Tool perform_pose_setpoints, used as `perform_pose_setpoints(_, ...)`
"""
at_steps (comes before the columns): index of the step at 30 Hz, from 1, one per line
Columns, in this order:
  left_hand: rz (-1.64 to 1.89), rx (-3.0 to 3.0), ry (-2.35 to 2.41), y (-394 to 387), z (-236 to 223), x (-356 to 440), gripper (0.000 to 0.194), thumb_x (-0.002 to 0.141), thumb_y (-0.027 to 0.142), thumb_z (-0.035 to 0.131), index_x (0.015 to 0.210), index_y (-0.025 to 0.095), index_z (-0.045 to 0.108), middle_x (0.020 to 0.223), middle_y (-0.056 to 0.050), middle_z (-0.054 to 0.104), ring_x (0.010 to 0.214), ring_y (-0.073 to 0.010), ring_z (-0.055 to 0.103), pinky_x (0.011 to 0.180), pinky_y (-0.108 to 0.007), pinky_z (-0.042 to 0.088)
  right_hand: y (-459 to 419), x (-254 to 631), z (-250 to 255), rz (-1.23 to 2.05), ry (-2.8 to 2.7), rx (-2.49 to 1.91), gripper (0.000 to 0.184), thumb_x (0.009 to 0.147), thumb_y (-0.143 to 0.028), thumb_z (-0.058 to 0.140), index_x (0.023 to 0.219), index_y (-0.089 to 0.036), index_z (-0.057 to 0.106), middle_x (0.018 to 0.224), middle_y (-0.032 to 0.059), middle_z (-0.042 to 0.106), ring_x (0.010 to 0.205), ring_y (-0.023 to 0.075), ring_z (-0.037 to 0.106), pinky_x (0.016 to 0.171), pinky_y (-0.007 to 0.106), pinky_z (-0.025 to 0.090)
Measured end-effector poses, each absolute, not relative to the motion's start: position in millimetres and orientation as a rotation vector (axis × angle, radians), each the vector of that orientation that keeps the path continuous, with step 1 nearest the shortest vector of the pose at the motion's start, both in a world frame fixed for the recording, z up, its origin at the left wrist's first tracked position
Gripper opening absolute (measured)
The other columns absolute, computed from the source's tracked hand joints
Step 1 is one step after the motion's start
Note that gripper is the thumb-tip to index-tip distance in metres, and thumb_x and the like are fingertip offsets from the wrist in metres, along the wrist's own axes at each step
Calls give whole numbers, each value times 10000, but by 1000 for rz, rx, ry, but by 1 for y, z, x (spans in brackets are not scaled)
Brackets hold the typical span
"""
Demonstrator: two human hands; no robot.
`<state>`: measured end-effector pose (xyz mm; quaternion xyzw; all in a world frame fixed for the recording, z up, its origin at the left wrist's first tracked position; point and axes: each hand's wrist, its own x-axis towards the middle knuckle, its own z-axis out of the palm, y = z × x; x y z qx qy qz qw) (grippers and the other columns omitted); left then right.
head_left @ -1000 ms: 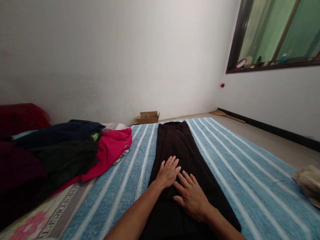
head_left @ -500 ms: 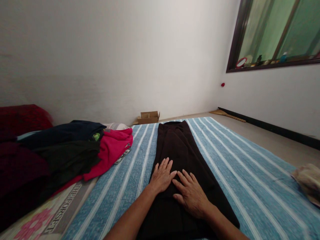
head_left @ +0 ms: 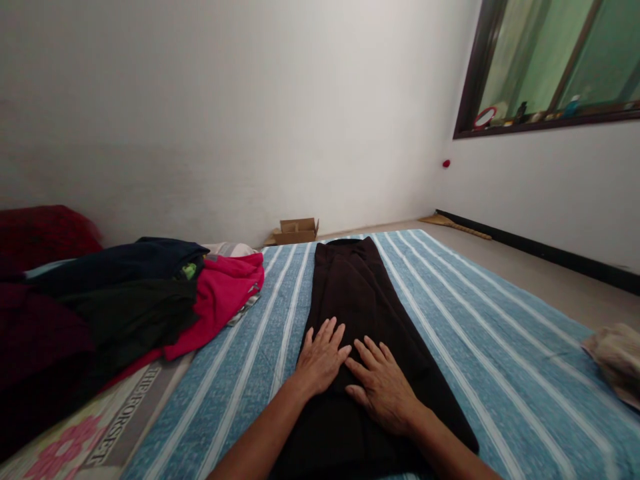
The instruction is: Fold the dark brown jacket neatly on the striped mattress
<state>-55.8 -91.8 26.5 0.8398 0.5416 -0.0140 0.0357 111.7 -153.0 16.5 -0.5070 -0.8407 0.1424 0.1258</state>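
A long dark brown garment, folded lengthwise, lies flat along a blue striped sheet. My left hand rests palm down on the garment's left edge, fingers stretched out. My right hand lies flat beside it on the cloth, fingers spread and nearly touching the left fingertips. Neither hand holds anything.
A pile of clothes sits to the left: navy, black and pink pieces. A small cardboard box stands at the far wall. A beige cloth lies at the right edge. A window is up on the right.
Both hands have slid a little toward me and to the left along the garment, staying flat on it.
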Motion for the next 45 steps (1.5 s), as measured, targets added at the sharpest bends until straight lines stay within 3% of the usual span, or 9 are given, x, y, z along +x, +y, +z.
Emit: perform_pose_setpoints(45,19,2548,1635,-92,19,-63,528,939,414,265,1428,218,299,1522,-69,217,1401,-221,162,1102,-495,190,-152,111,3,406,-2407,-1492,526,899,-555,382,1388,-359,367,1500,53,255,1391,286,126,1102,540,138)
